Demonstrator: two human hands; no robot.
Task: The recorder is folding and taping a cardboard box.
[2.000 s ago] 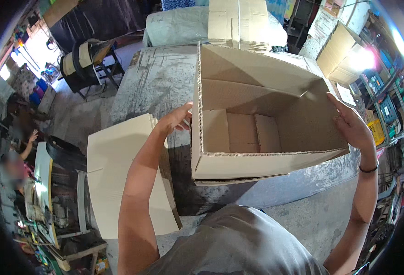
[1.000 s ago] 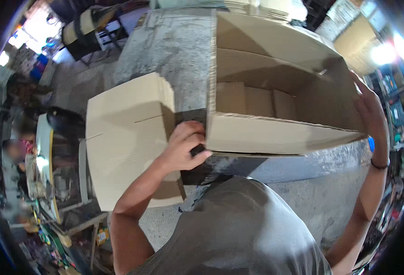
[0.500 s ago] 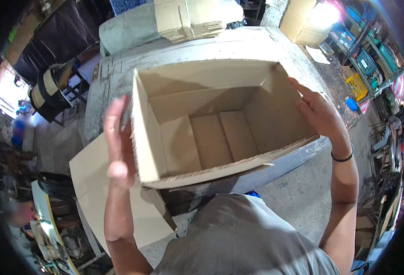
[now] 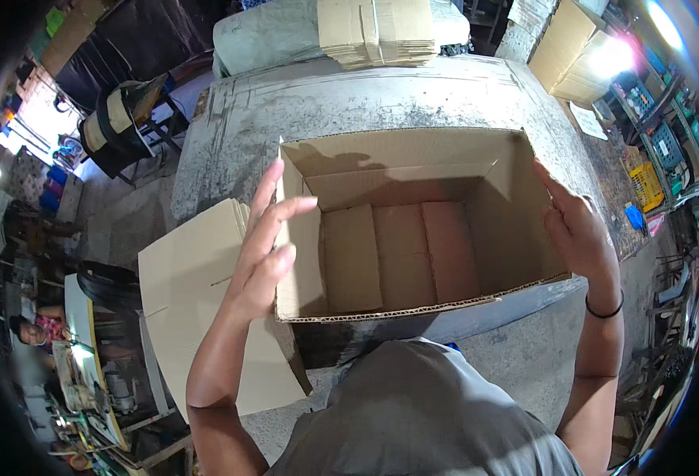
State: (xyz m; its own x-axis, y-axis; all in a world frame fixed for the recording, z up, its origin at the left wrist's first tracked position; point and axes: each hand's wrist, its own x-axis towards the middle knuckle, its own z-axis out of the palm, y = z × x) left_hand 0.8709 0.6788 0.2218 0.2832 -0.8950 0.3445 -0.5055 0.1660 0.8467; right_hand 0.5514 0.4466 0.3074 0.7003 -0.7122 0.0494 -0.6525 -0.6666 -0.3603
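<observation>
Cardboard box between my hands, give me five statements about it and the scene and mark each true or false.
The cardboard box is open on top. True.
The right hand is at the box's left side. False: it is at the right side.
The left hand is spread open. True.
Flat cardboard sheets lie left of the box. True.
The yellow crate is left of the box. False: it is to the right.

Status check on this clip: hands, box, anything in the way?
Left hand spread at left wall of cardboard box; right hand at its right wall. Box open side up, over table. Flat cardboard stack close by at left.
</observation>
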